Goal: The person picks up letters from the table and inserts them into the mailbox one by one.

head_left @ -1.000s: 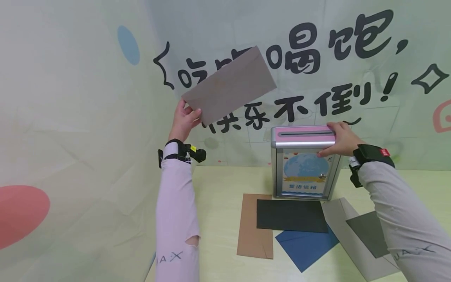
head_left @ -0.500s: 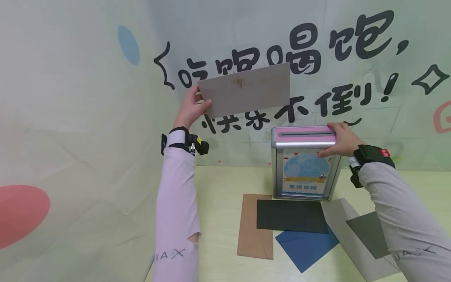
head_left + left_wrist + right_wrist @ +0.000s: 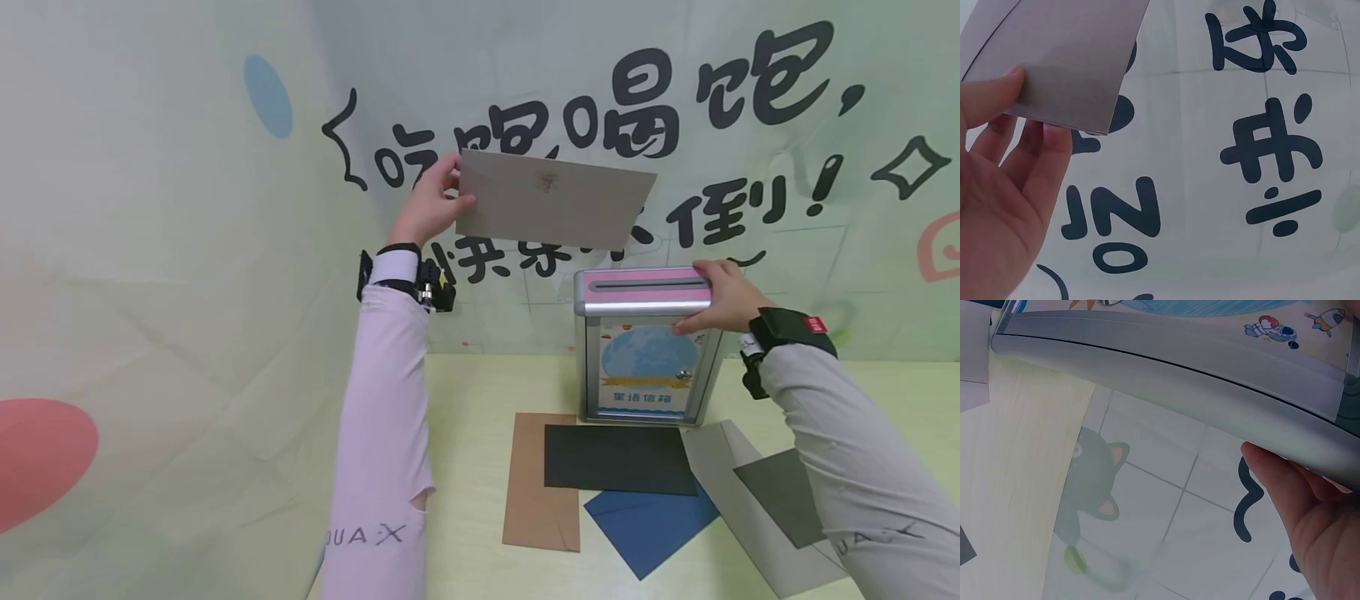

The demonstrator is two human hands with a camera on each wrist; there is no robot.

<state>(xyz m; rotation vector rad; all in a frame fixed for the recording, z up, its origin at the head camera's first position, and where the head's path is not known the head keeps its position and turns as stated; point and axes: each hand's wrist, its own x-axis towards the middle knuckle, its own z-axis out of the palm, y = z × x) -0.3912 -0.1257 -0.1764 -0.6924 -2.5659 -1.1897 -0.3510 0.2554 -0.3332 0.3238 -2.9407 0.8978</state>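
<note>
Pale table (image 3: 465,483) bears a pink-topped letterbox (image 3: 651,367); left hand (image 3: 433,202) pinches a taupe envelope (image 3: 555,202) above and left of it; right hand (image 3: 729,300) grips the letterbox's right end.

Room lies left of the box (image 3: 645,309); the right hand (image 3: 726,298) blocks opposite.

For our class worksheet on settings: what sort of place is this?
Possibly an indoor activity corner: the slotted box, the envelopes and the wall with large, playful lettering suggest it.
</note>
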